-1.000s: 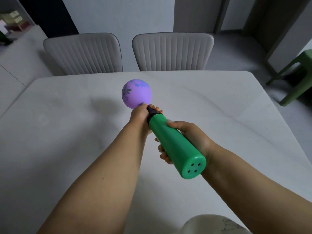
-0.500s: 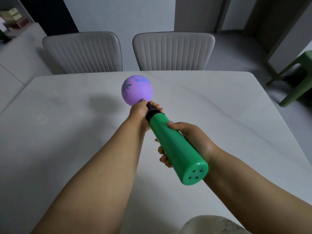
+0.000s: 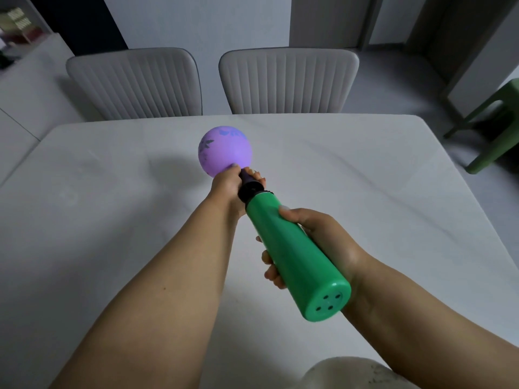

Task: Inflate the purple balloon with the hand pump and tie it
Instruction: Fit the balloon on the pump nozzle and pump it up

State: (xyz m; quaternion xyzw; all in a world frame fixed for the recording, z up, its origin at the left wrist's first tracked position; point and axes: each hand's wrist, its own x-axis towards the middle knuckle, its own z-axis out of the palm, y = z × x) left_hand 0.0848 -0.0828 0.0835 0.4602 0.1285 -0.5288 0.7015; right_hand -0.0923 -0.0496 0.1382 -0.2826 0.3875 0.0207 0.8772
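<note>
A small round purple balloon [image 3: 224,150] with dark printed marks is partly inflated and sits on the black nozzle of a green hand pump [image 3: 295,256], held above a white table [image 3: 365,178]. My left hand [image 3: 229,189] pinches the balloon's neck around the nozzle. My right hand [image 3: 320,242] is wrapped around the pump's green barrel, whose flat end with several holes points toward me. A short stretch of black shaft shows between barrel and left hand.
Two grey ribbed chairs [image 3: 134,82] [image 3: 289,80] stand at the table's far edge. A green stool [image 3: 497,122] is on the floor at the right. A pale rounded object [image 3: 356,374] shows at the bottom edge.
The balloon has grown slightly. My right hand has drawn the green barrel back a little, exposing more black shaft by the nozzle. My left hand keeps its grip.
</note>
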